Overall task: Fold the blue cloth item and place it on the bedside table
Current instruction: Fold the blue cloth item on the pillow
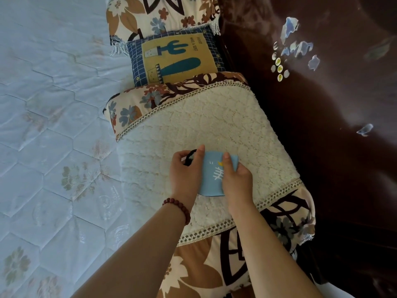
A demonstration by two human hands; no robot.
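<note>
A: Where is the blue cloth [211, 175]?

B: It lies on a cream fleece blanket [214, 125], which covers a floral pillow [193, 274] at the head of a bed [53, 125]. A white fishbone design and a bit of yellow show on it.

A: What is the left hand [185, 174] doing?

B: It curls around the cloth's left edge, forefinger stretched along the top. A black loop [190, 157] shows inside its grip, next to the thumb. A red bead bracelet [179, 208] sits on that wrist.

A: And the right hand [235, 181]?

B: It grips the cloth's right side, thumb pressed on top near the yellow mark, fingers tucked around the far edge.

A: Anything nearby?

B: A cactus cushion [174, 59] lies beyond the blanket, and a dark brown headboard [333, 136] runs along the right.
</note>
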